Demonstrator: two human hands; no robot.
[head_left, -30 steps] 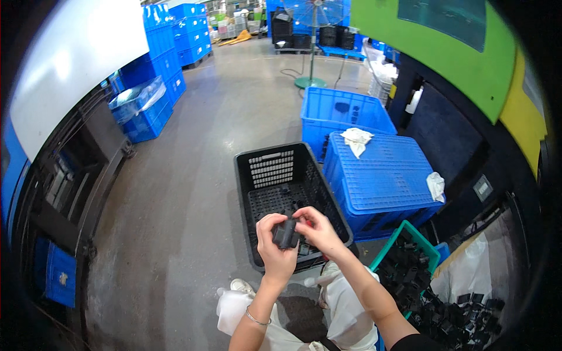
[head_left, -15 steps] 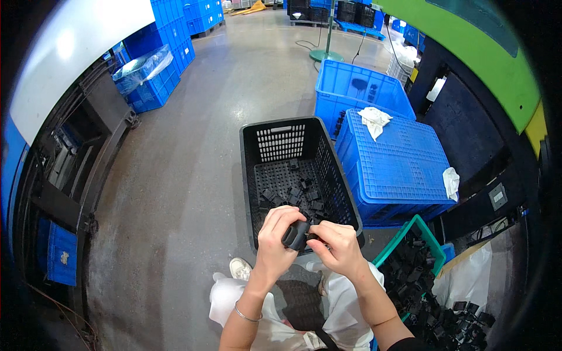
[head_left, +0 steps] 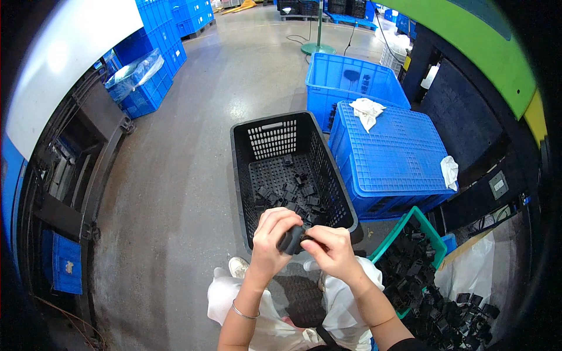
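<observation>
My left hand (head_left: 270, 240) is closed around a black plastic part (head_left: 289, 240), a rounded moulded piece, held up over the near end of a black crate (head_left: 273, 140). My right hand (head_left: 333, 248) pinches at the right edge of that part, thumb and fingers together. Whatever sits between those fingertips is too small and dark to name. Inside the crate, beyond my hands, several small black plastic parts (head_left: 290, 193) lie loose on the slotted floor.
At my right a green crate (head_left: 434, 235) is full of black parts, with another heap (head_left: 462, 319) nearer me. A blue lidded bin (head_left: 398, 149) bearing white cloths and an open blue bin (head_left: 357, 82) stand right of the black crate. Machines flank both sides.
The view has shifted slightly, so the crates sit a little higher and further left. The black part has turned a little in my left hand; my right fingers still pinch at its edge.
</observation>
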